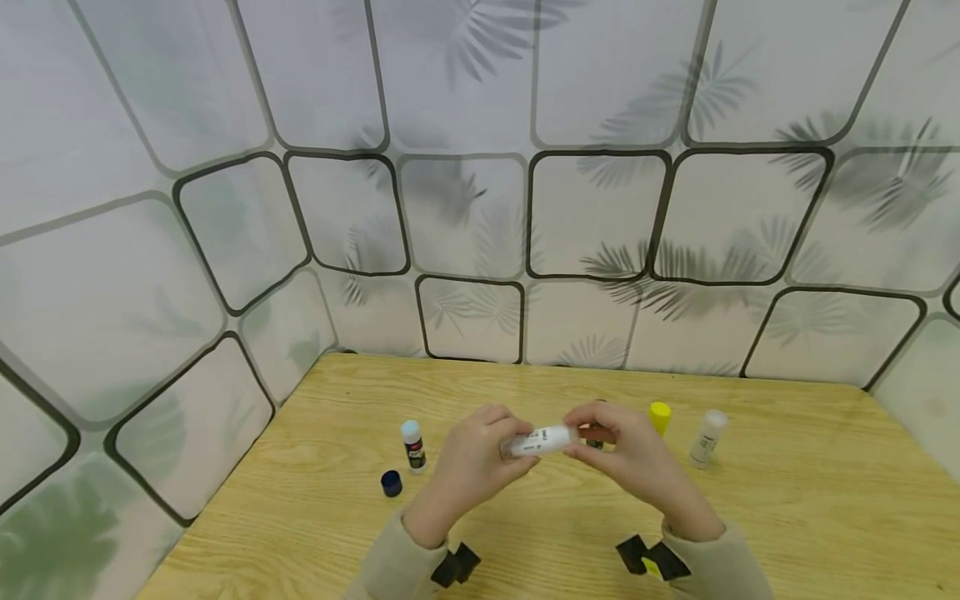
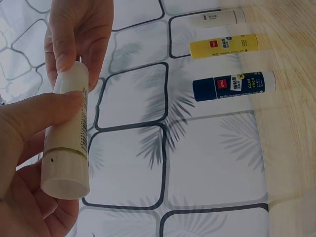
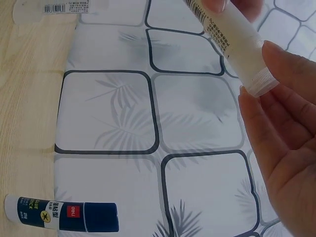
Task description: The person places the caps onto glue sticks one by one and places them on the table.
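Observation:
Both hands hold a white glue stick [image 1: 546, 440] above the table, tilted slightly in the head view. My left hand [image 1: 474, 457] grips its body, thumb across the barcode side in the left wrist view. At the other end, the thumb and fingers of my right hand [image 1: 633, 458] pinch the ridged end [image 3: 262, 83], as the right wrist view shows. Behind the right hand stand a navy glue stick [image 2: 232, 86], mostly hidden in the head view, a yellow glue stick [image 1: 660, 417] and another white glue stick [image 1: 708, 438].
Left of my left hand stands an uncapped dark glue stick [image 1: 415, 452] with a pale blue top. A dark blue cap [image 1: 391, 483] sits beside it on the wood-grain table [image 1: 300, 517]. A patterned curtain [image 1: 472, 217] rises behind the table's back edge.

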### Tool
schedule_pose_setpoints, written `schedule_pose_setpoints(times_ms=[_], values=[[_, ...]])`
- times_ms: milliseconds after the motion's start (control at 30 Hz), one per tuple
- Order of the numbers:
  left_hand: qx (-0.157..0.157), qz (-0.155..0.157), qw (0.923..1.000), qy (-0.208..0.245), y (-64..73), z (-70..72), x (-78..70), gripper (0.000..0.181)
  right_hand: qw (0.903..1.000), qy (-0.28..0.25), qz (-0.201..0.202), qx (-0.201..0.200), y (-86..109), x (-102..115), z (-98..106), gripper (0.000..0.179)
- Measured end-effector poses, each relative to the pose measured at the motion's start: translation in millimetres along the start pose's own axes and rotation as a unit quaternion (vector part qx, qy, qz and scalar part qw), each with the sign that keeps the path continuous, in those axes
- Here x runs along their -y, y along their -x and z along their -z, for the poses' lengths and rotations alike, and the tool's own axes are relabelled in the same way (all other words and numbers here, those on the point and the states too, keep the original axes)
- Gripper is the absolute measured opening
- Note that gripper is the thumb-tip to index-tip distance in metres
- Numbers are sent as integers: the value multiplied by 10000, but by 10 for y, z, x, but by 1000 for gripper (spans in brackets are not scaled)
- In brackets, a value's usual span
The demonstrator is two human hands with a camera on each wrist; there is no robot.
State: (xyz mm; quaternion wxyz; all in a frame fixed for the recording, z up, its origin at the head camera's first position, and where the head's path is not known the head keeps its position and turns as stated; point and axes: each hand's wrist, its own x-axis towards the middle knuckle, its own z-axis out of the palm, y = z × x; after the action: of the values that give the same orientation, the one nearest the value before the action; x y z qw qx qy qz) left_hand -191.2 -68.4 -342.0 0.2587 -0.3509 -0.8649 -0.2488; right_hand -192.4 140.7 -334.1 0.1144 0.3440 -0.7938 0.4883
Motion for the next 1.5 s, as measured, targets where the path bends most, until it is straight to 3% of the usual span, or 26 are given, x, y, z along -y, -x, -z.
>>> schedule_pose_setpoints(times_ms=[300,533,733,900,1000,1300,1500], values=[[-343,-155,9992,-158,-2,1,-9,24,9999,-35,46,-137,1,18,-27,25],[-213,-108,9997,78,-8,-8,-11,28,9988,-335,270,-237,-13,-17,-25,23],[166,238,9970,714,-24,-22,-7,24,9976,-362,415,-420,-42,-21,-25,23],[503,587,9845,1575,-37,-44,3,25,9955,-607,462,-566,-82,11,-42,25],[591,765,9788,1807,-35,-38,0,26,9945,-689,429,-661,-125,44,-73,26],[282,1221,9738,1900,-15,-15,-4,29,9912,-956,186,-901,-247,134,-187,27],[-126,1302,9722,1944,-14,-20,6,29,9881,-1234,-33,-917,-268,134,-232,32]])
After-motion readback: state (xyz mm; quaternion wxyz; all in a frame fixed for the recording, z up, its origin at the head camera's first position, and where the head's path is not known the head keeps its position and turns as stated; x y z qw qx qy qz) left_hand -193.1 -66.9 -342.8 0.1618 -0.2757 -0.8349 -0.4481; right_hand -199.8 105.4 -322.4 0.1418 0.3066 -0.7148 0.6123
